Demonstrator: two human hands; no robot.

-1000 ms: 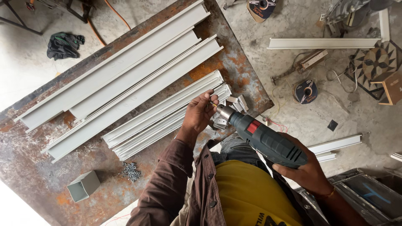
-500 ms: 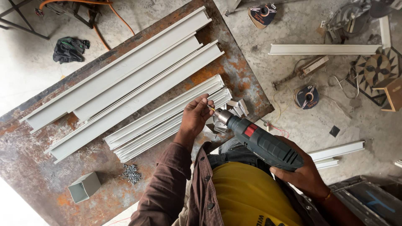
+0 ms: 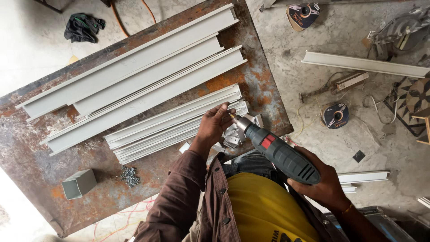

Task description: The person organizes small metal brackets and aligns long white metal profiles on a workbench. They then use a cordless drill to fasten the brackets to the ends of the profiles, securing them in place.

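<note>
Gripping the dark green and red power drill by its handle, the right hand aims it leftward; the left hand's fingers pinch its chuck, touching stacked grey metal channels.

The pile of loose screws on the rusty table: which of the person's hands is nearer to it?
Left. The left hand is over the table at the drill's tip, right of the screws. The right hand grips the drill's handle, off the table, much farther right.

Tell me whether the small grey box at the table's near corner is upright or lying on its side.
On its side: the small grey box shows its open end facing sideways, its long wall flat on the rusty table.
</note>
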